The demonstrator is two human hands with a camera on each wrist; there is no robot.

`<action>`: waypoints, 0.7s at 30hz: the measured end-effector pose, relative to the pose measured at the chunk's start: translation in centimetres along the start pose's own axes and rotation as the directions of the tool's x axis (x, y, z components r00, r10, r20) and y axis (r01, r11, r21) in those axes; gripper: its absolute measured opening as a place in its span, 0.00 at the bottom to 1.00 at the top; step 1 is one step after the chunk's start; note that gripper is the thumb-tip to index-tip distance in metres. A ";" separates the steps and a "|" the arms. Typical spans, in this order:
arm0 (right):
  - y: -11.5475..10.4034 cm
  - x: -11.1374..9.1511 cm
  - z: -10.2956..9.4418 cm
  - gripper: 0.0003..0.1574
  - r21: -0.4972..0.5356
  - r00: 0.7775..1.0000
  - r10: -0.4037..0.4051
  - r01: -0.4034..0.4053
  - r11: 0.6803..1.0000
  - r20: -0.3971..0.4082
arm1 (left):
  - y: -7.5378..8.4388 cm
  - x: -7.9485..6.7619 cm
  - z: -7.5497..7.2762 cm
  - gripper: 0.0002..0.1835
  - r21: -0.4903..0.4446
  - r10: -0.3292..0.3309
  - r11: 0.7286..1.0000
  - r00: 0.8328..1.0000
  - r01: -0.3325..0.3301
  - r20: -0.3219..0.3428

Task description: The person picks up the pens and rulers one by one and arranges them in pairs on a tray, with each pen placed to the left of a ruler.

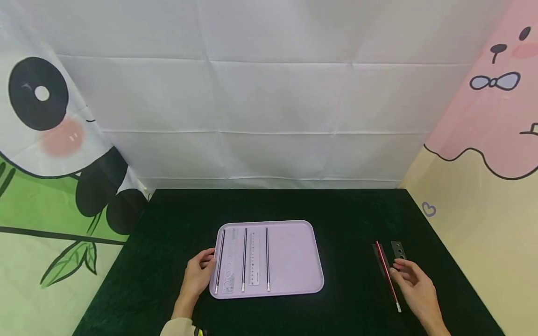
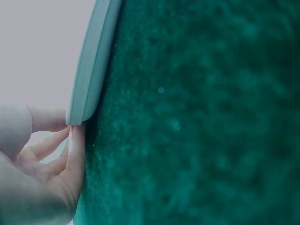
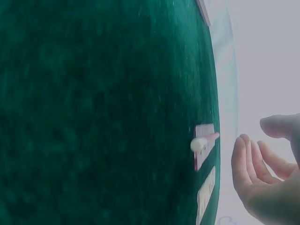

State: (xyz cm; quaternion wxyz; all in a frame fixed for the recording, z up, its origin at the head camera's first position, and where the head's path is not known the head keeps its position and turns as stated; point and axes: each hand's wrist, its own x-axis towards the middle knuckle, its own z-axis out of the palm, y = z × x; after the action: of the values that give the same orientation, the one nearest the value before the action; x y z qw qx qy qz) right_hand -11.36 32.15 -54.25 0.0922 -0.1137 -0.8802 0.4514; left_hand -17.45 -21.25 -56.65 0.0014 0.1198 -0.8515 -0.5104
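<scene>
My left hand (image 1: 199, 275) grips the left rim of a pale lilac tray (image 1: 296, 261); in the left wrist view the thumb and fingers meet the tray's edge (image 2: 89, 70). On the tray lie three dark pencils, a clear stencil ruler (image 1: 229, 266) and a clear ruler (image 1: 254, 259), side by side. My right hand (image 1: 416, 289) hovers beside a red pencil (image 1: 387, 275) and a stencil ruler (image 1: 398, 248). Its thumb and fingers stand apart around nothing in the right wrist view. Under the red pencil lies another clear ruler (image 3: 204, 130).
A dark green cloth (image 1: 344, 205) covers the table. White fabric (image 1: 273, 98) hangs behind it, with printed cartoon panels on the left and right. The tray's right half is bare. The red pencil and stencil ruler lie to the tray's right.
</scene>
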 end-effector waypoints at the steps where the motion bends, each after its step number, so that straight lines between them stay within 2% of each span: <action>1: 0.1 0.0 -0.1 0.26 -0.009 1.000 0.007 -0.007 1.000 -0.006 | 0.0 0.0 0.0 0.21 0.000 0.000 1.000 1.000 0.000 0.000; 9: 1.3 0.5 -1.1 0.29 -0.044 0.996 0.089 -0.090 0.995 -0.021 | 0.0 0.0 0.0 0.21 0.001 -0.002 1.000 1.000 0.002 0.003; 21: 2.3 1.1 -1.8 0.28 -0.076 0.991 0.117 -0.122 0.990 -0.072 | 0.3 -0.3 -0.2 0.22 0.004 0.005 1.000 1.000 -0.005 0.006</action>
State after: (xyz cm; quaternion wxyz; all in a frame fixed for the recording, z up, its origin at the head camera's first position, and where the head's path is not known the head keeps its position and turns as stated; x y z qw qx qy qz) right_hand -11.63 35.14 -55.02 0.0900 -0.1850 -0.8856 0.4165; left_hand -17.22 -21.24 -56.28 -0.0001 0.1162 -0.8529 -0.5090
